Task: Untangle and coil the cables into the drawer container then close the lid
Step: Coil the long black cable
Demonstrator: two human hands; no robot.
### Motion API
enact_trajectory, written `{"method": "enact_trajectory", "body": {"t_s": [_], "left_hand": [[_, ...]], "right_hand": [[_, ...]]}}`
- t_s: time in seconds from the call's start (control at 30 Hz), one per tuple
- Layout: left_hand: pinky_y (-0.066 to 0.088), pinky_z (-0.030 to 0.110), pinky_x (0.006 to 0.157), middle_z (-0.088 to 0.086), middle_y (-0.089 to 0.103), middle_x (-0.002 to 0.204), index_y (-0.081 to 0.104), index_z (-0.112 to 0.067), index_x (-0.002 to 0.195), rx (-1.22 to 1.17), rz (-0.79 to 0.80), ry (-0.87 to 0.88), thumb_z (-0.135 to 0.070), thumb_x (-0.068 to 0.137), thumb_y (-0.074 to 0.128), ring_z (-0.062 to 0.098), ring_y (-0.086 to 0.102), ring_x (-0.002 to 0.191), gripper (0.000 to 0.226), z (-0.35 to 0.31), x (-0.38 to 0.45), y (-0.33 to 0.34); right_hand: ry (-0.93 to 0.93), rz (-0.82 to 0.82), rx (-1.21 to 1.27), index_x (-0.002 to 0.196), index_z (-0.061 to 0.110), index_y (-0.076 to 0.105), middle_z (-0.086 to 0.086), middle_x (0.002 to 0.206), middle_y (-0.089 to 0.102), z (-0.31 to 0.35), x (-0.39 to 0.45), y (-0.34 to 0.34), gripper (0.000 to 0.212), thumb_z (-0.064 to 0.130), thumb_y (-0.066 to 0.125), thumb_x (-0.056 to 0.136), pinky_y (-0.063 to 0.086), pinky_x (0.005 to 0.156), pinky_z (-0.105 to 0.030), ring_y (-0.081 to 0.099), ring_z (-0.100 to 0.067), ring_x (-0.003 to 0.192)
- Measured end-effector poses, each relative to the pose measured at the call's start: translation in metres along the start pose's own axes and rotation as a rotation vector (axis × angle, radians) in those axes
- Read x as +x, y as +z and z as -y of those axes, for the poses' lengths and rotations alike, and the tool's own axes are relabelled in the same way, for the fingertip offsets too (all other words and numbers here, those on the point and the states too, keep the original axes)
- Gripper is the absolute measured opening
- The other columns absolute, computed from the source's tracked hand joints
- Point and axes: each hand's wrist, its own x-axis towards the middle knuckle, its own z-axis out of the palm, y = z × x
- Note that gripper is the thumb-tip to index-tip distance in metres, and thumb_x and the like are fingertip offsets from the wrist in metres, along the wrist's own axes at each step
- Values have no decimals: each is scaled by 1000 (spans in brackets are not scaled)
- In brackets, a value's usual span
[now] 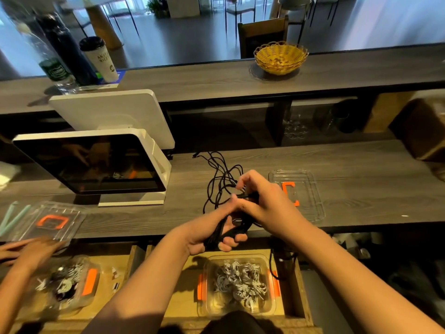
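Black cable point(218, 186): light, limp, prone to snagging. Coiled part gripped in my left hand point(214, 233) above the open drawer container point(237, 285); my right hand point(262, 201) pinches a strand; loose loops trail across the counter point(349, 165) beyond. Best held at the bundle.

The counter point(337, 165) is grey wood grain with a matt finish. The lid point(297, 195) on it is clear glossy plastic with orange clips, as is the container point(237, 285) in the raw chipboard drawer point(302, 297). The black cable point(219, 179) looks matt. The far basket point(280, 57) is woven yellow wicker. The left monitor point(96, 162) has a glossy dark screen in smooth white plastic.
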Motion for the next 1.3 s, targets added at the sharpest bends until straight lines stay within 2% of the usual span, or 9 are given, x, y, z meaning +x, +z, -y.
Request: {"method": "enact_trajectory", "body": {"t_s": [0.1,0.37,0.53,0.6,0.7,0.83,0.97,1.1,1.3], "left_hand": [[38,14,48,2,56,80,49,-13,123,40,16,28,-56,72,83,5,43,58,75,1,-1,-6],[40,23,51,10,60,91,56,-16,133,-273,-281,426,-60,96,45,16,51,66,59,10,9,1],[38,24,49,18,63,131,61,-17,131,-500,-397,607,-58,101,32,26,60,110,58,0,10,0],[39,23,50,18,64,131,58,-16,131,-575,-390,659,-58,102,30,28,61,116,57,-4,10,-2],[37,23,51,11,66,101,56,-16,126,-693,-388,718,-57,103,30,24,66,93,54,-11,9,-8],[34,23,52,2,52,79,53,-17,125,-754,-430,789,-57,103,29,13,47,66,52,-18,4,-25],[34,22,50,1,49,78,50,-17,129,-697,-456,844,-59,102,30,12,43,65,54,-25,-5,-39],[34,22,49,0,50,78,53,-16,130,-535,-522,890,-61,101,31,11,43,65,58,-30,-13,-49],[41,22,59,-3,59,81,67,-19,118,329,-892,528,-55,95,49,13,53,70,46,-31,-9,-42]], "right_hand": [[33,25,134,102,24,57,4,81,57,-5,1,5,17,25,69,91,46,62,-22,52,-4,69],[191,-90,369,92,17,64,12,70,59,-36,5,12,10,22,58,98,42,59,-15,52,2,62],[310,66,389,96,12,65,9,69,55,-49,7,20,8,19,62,96,39,52,-12,48,3,55],[323,133,362,96,14,65,7,72,56,-49,9,24,6,20,63,95,42,54,-15,50,0,57],[339,205,269,95,22,64,5,82,63,-52,11,29,2,22,65,93,52,67,-22,60,-6,71],[386,270,53,102,22,64,8,94,64,-67,7,33,10,20,66,93,53,85,-27,61,-3,91],[448,298,-127,101,23,61,6,99,64,-89,6,30,8,21,64,94,55,88,-33,62,-8,96],[525,318,-157,104,24,59,6,99,61,-100,0,28,10,20,62,96,49,74,-20,60,-7,93],[405,313,-57,94,33,63,14,100,65,-86,6,22,8,26,61,96,52,90,-29,61,-2,96]]}}
